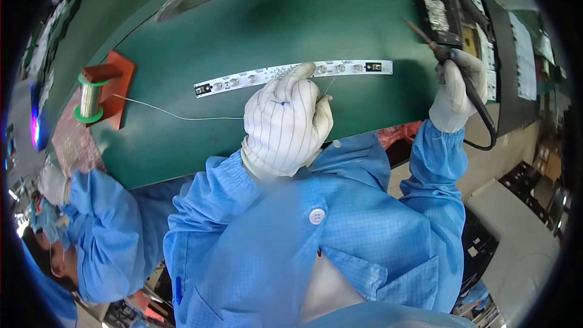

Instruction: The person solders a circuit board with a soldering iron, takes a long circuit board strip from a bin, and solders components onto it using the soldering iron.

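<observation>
just under the left hand's [285, 118] fingers [300, 73] pinching solder wire [182, 115], the white led strip [291, 75]; right hand [455, 94] clenched round soldering iron [449, 64]

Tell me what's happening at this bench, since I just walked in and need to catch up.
A person in a blue coat and white gloves works at a green mat. The left hand pinches thin solder wire running from a spool, over a long white LED strip board. The right hand holds a soldering iron lifted away from the board.
</observation>
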Motion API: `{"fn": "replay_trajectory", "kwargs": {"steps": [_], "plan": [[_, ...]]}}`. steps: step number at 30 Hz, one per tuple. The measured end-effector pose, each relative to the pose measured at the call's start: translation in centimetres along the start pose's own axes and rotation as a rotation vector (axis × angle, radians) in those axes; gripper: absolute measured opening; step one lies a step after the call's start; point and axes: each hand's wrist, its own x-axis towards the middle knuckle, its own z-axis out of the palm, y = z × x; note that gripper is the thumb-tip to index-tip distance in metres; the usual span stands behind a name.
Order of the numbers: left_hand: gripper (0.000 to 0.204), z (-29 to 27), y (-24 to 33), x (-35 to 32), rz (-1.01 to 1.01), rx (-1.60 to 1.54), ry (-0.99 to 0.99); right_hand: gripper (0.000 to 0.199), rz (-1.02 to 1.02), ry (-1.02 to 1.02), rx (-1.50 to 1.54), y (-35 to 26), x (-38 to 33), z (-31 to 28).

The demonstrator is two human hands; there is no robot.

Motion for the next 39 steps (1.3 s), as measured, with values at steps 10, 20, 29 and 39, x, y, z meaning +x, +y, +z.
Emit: {"fn": "replay_trajectory", "kwargs": {"steps": [10,20,29,39], "plan": [[0.016,-2.4,-0.4,-1.2,-0.127,-0.056,-0.010,0.020,-0.083,0.228,-0.190,4.5,0.6,-3.7],[0.016,-7.2,-3.7,-5.2,-0.347,0.043,0.043,0.020,-0.075,0.271,-0.210,4.5,0.6,-4.6],[0.012,-9.5,-7.3,-5.3,-0.434,0.049,0.151,0.027,-0.022,0.084,-0.166,0.8,-1.9,1.5],[0.031,-9.4,-11.2,-4.6,-0.503,-0.031,0.106,0.028,-0.104,-0.388,-0.128,3.5,-3.5,1.8]]}}
